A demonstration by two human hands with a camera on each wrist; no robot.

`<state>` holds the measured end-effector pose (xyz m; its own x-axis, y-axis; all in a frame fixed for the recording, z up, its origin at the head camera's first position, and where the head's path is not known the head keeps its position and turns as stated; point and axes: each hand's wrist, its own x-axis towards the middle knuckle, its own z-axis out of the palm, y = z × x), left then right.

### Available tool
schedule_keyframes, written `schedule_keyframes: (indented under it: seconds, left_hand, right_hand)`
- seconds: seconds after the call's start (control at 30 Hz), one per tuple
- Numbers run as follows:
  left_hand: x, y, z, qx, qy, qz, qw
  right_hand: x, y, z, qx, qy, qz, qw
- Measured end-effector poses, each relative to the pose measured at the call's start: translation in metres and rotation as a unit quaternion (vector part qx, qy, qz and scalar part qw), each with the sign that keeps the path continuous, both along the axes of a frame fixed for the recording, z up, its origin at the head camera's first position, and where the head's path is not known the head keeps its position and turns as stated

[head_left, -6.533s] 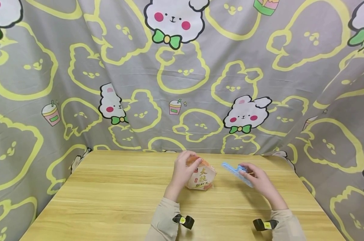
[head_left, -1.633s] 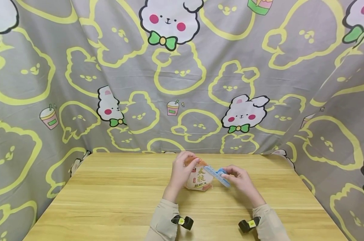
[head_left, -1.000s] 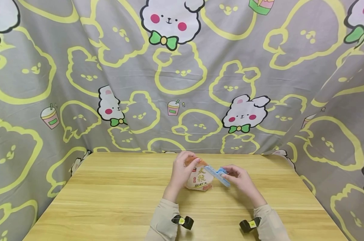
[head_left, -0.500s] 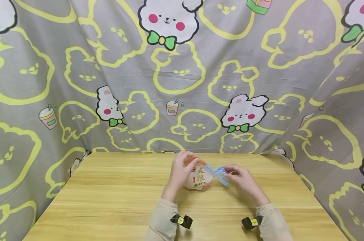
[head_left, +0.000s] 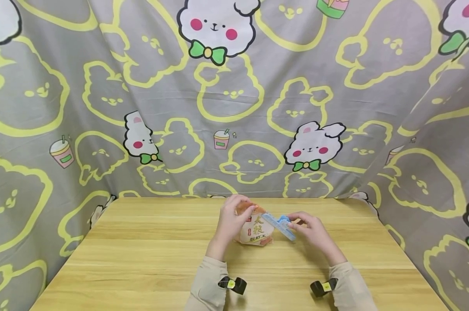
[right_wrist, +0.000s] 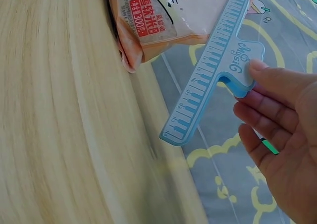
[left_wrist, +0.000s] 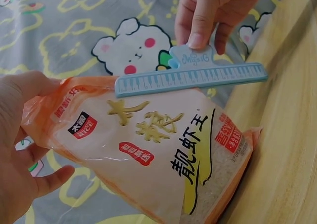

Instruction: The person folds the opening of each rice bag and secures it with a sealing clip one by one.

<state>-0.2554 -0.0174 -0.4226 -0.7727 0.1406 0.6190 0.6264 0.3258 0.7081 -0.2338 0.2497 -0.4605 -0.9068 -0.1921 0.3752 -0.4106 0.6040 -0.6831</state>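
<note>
A small orange-and-white bag of rice [left_wrist: 148, 140] stands on the table, gold and black characters on its front and grains showing low down. My left hand [head_left: 231, 218] pinches its top corner between thumb and fingers. In the left wrist view, that hand [left_wrist: 29, 135] covers part of the orange end. A light blue bag clip [head_left: 280, 226], printed with piano keys and "Music", lies slantwise against the bag's right upper edge. My right hand [head_left: 311, 229] pinches the clip's handle between thumb and fingers. Whether the clip's jaws are around the bag's edge I cannot tell.
The wooden table [head_left: 149, 255] extends on both sides of the bag. A grey curtain [head_left: 234, 108] with yellow outlines and white rabbits hangs behind and beside it. Each sleeve carries a black wrist camera, left camera [head_left: 233, 285] and right camera [head_left: 323, 287].
Since the oldest frame, my right hand has moved left, bringing the clip from apart to against the bag's edge. Over the last second both hands have stayed almost still; the left still holds the bag.
</note>
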Motion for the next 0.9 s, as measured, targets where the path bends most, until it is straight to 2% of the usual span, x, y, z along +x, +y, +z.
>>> schedule_keyframes:
  seconds: [0.4, 0.53, 0.7, 0.9]
  left_hand:
    - [0.0, 0.0, 0.001, -0.001, -0.001, -0.004, 1.0]
    - [0.0006, 0.0004, 0.0023, 0.004, -0.005, -0.01, 0.9999]
    - [0.0007, 0.0002, 0.0031, 0.003, -0.008, -0.012, 0.9999]
    - [0.0006, -0.0005, 0.0033, 0.0, -0.003, -0.012, 0.9999]
  right_hand:
    - [-0.0012, 0.0002, -0.005, -0.033, 0.005, -0.015, 0.9993]
    - [0.0024, -0.0044, -0.0001, -0.049, 0.008, -0.021, 0.9985]
    - [0.0034, -0.0087, 0.0024, -0.055, 0.024, -0.026, 0.9979]
    - [-0.0004, -0.0083, -0.0019, -0.059, 0.04, -0.025, 0.9971]
